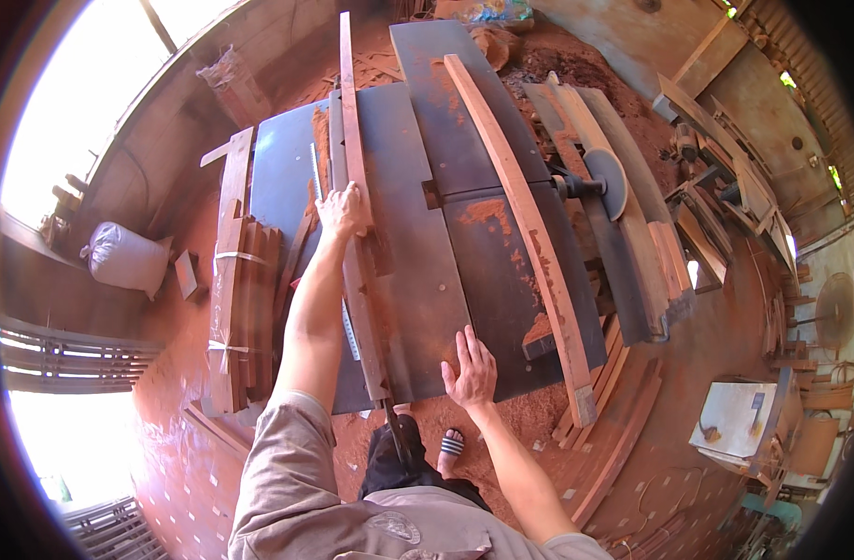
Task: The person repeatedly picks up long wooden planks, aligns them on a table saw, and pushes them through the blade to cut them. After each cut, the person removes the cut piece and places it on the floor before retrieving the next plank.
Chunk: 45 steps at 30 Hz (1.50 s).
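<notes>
A person in a grey short-sleeved shirt leans over a broad grey worktop [413, 317] at the center of a dusty workshop. The left hand [343, 207], above and left of the frame's middle, lies at a long strip of wood [349, 103] that reaches up to the top of the frame; its fingers are bent, but whether they grasp the strip or only press on it cannot be told. The right hand [471, 373], at lower center, is released, its fingers spread on the worktop near the edge closest to the person. To its right, a 2nd long piece of wood [529, 233] lies across the surface, beside reddish sawdust [487, 213]. A round disc [614, 182] stands farther right, near more boards. At left of the frame, a bundle of wood [229, 308] is bound with 2 white ties, and a pale sack [128, 258] rests on the floor beyond it. A striped sandal [452, 442] shows at bottom center, below the worktop's edge.
</notes>
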{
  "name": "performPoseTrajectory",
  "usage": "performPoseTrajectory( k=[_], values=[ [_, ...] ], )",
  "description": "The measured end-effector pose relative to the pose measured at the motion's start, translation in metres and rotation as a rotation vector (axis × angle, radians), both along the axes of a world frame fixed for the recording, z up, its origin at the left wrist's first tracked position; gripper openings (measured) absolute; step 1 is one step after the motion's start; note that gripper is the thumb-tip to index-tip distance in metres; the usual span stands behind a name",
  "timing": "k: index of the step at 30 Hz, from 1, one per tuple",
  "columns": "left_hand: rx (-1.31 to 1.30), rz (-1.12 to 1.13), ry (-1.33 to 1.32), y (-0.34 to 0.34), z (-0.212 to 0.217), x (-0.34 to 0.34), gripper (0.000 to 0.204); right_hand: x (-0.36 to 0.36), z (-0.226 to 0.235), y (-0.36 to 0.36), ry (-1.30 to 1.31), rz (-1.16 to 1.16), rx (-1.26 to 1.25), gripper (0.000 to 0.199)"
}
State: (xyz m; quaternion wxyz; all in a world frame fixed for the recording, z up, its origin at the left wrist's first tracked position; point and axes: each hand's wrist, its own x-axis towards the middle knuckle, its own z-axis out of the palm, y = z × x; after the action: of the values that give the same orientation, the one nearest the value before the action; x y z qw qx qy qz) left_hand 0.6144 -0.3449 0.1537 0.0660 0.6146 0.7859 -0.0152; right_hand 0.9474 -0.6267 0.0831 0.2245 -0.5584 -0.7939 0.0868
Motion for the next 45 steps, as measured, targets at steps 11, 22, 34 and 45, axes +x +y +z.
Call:
performPoseTrajectory(
  k=[11, 22, 34, 45],
  values=[
    [-0.041, -0.047, 0.022, 0.081, 0.005, -0.027, 0.078, 0.003, 0.002, 0.003, 0.023, -0.014, -0.068, 0.066],
    [-0.050, 0.074, -0.046, 0.179, 0.065, -0.034, 0.053, 0.005, 0.005, 0.006, 0.018, -0.063, -0.077, 0.064],
    [0.190, -0.027, -0.116, 0.082, 0.074, -0.042, 0.042, 0.003, 0.014, 0.001, 0.036, -0.037, -0.044, 0.062],
    [0.113, 0.316, -1.664, -0.371, 0.132, 0.122, 0.043, -0.101, 0.122, 0.049, 1.398, -0.218, -1.117, 0.057]
  ],
)
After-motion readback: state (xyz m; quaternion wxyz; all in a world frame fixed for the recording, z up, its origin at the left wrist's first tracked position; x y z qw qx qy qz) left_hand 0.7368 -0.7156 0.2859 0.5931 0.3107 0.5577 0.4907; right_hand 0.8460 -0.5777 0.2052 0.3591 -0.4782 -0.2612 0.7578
